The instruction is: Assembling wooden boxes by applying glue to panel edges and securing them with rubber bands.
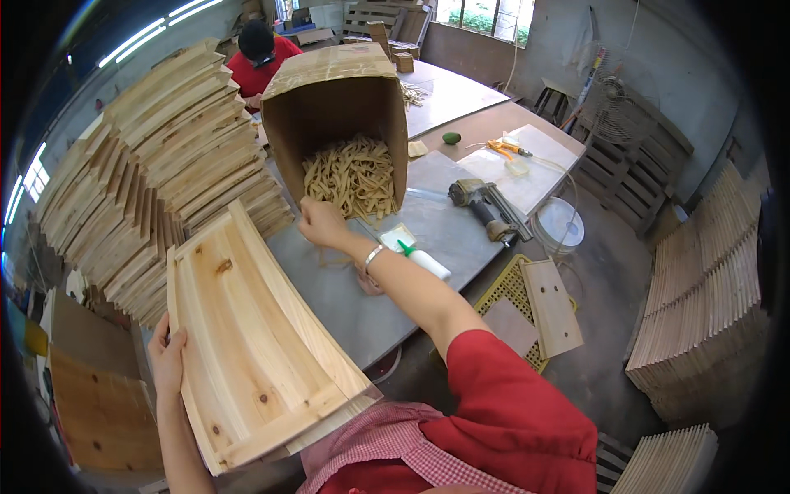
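My left hand is wrapped round the left edge of a pale wooden panel with raised rims, which tilts up against my front. My right hand is closed just before the mouth of a cardboard box lying on its side. What its fingers hold, if anything, is hidden. A heap of curled tan strips fills the bottom of the box. Beside my right wrist, a white squeeze bottle with a green nozzle lies on the grey table, next to a small pale pad.
Tall stacks of wooden panels rise at the left; more stand at the right. A nail gun lies near the table's right edge, with orange-handled pliers beyond. A yellow crate stands below. A person in red works behind the box.
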`<state>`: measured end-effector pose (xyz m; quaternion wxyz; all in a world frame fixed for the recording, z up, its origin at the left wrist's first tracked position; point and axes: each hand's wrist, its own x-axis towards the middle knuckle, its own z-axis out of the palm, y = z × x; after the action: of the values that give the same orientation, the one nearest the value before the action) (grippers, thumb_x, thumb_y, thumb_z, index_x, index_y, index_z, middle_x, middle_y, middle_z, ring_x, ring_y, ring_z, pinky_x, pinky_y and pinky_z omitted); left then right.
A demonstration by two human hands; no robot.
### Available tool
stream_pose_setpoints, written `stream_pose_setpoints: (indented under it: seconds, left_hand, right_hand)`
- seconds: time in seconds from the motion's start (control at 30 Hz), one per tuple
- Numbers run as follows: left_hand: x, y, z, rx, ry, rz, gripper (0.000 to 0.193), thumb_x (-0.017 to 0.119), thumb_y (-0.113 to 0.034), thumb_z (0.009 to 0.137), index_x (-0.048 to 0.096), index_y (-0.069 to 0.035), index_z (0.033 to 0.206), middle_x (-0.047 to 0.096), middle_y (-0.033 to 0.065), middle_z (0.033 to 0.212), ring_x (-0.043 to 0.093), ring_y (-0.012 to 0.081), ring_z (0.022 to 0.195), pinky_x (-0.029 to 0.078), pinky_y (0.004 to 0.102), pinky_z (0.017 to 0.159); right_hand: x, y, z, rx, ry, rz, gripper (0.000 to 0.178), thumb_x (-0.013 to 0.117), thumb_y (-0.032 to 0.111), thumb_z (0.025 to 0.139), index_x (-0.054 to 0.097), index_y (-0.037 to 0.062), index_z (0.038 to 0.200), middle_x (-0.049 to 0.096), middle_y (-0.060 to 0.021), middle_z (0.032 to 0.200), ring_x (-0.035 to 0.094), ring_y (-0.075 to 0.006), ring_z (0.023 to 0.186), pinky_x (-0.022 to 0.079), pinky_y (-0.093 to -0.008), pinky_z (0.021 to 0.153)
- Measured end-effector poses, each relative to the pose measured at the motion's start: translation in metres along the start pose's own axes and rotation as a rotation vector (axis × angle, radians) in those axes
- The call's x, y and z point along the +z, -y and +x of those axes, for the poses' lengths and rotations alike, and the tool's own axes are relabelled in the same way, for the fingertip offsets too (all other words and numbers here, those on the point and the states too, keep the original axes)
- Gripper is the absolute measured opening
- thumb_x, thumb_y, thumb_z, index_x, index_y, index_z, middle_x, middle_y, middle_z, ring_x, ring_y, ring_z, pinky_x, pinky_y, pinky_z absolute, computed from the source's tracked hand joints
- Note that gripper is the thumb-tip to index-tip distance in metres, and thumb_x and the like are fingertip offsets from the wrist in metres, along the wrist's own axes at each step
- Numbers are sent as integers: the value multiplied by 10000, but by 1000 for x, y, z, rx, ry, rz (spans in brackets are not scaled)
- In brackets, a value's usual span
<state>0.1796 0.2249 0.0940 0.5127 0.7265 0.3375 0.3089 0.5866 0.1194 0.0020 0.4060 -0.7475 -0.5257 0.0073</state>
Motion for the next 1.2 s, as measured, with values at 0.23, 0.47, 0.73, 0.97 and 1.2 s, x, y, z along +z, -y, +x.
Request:
stream_pose_setpoints:
  seconds: [0.23, 0.47, 0.73, 0.97, 1.2]
  left_hand:
    - [-11, 13, 0, 44, -13, 150, 481, 574, -80, 877, 550, 47, 1340, 646, 99, 1227, 606, 155, 1037, 465, 271, 914]
    - [5, -5, -7, 18, -89, 88, 415, 610, -115, 843, 633, 20, 1234, 688, 55, 1001, 606, 102, 835, 487, 259, 760]
    - [9, 0, -4, -33, -33, 2, 429, 618, -99, 869, 615, -1, 1286, 684, 40, 1056, 612, 85, 843, 483, 231, 771]
    - [7, 1, 4, -60, -22, 23, 421, 616, -120, 841, 635, 10, 1240, 691, 76, 1012, 640, 133, 814, 507, 287, 743]
    - [-4, 1, -1, 384, -326, 732, 717, 714, -268, 833, 433, -16, 1443, 540, 226, 1376, 528, 319, 1268, 402, 380, 1069]
  right_hand:
    - [-39, 51, 43, -91, -524, 345, 135, 522, 154, 937, 503, 23, 959, 634, -263, 830, 626, -458, 814, 486, -531, 708]
    - [-90, 85, 44, -94, 74, 414, 168, 503, 184, 1000, 493, 16, 1003, 731, -115, 907, 648, -149, 531, 506, -282, 478]
    - [-109, 125, 34, -263, -74, 383, 163, 473, 211, 1031, 517, 56, 1006, 718, -74, 908, 620, -88, 572, 486, -209, 506]
    - [-88, 76, 28, -208, 28, -189, 248, 593, 250, 906, 625, 13, 971, 690, -213, 906, 663, -390, 911, 526, -435, 810]
    - [-101, 167, -21, -410, -3, 143, 173, 619, 179, 944, 556, 19, 929, 571, -81, 695, 514, -123, 634, 444, -313, 601]
